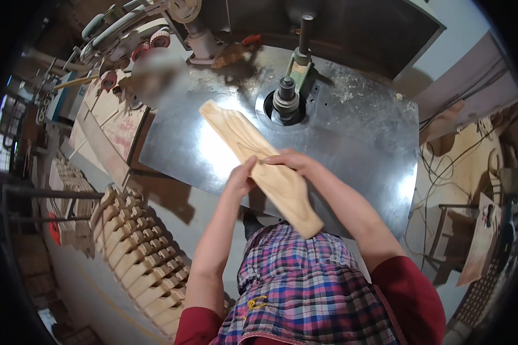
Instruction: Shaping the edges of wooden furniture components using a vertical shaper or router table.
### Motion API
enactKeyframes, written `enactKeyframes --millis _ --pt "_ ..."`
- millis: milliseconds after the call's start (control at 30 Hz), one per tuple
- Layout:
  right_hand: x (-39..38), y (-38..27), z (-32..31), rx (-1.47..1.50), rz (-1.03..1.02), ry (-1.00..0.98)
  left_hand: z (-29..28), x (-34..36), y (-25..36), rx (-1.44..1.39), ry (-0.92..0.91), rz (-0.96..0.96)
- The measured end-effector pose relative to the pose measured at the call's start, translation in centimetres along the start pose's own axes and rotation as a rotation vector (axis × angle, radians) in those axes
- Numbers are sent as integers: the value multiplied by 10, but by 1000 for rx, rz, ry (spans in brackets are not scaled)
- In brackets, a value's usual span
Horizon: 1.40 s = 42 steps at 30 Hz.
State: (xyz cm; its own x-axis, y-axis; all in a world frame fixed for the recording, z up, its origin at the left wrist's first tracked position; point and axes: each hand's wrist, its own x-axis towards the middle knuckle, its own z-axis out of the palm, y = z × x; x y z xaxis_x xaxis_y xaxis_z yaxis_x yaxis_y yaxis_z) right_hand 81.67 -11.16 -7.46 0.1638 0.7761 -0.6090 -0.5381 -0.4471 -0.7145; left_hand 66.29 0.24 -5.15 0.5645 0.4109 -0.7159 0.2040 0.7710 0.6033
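Between both hands I hold a pale wooden board (pixel 290 187) with shaped, curving edges and a visible grain. It lies slantwise over the front of a grey metal machine table (pixel 357 155), its far end up left and its near end close to my apron. My left hand (pixel 243 175) is closed on its left edge, thumb on the top face. My right hand (pixel 290 161) grips the opposite edge, with fingers over the top; the undersides of both hands are hidden. Beyond the board, a spindle cutter (pixel 286 100) rises from a round opening in the table.
A green bracket with an upright post (pixel 299 66) stands behind the spindle. Several shaped wooden pieces (pixel 144 247) are stacked in rows at lower left. Brown debris (pixel 233 54) lies at the table's back. Cables (pixel 434 167) hang on the right, near a leaning panel (pixel 480 238).
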Motion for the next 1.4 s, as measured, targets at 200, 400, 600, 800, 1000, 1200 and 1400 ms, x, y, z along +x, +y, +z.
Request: enactKeyframes --millis 200,400,600,800,1000,1200,1400 --pt "-111 17 -113 -318 64 8 81 -10 -71 -131 -51 -117" --pt "-210 40 -153 -1189 -269 542 147 -14 -130 -243 -30 -68" --pt "-254 85 -164 -1331 -445 590 174 5 -129 -309 -21 -42" --pt "-243 87 -168 -1300 -490 655 177 22 -121 -291 -18 -27" --pt "-232 81 -169 -1295 -501 674 177 35 -120 -277 -8 -15" --pt "-219 73 -161 -1290 -499 698 161 48 -114 -234 -9 -21" --pt "-208 61 -151 -1266 -452 705 154 62 -104 -190 -14 -20"
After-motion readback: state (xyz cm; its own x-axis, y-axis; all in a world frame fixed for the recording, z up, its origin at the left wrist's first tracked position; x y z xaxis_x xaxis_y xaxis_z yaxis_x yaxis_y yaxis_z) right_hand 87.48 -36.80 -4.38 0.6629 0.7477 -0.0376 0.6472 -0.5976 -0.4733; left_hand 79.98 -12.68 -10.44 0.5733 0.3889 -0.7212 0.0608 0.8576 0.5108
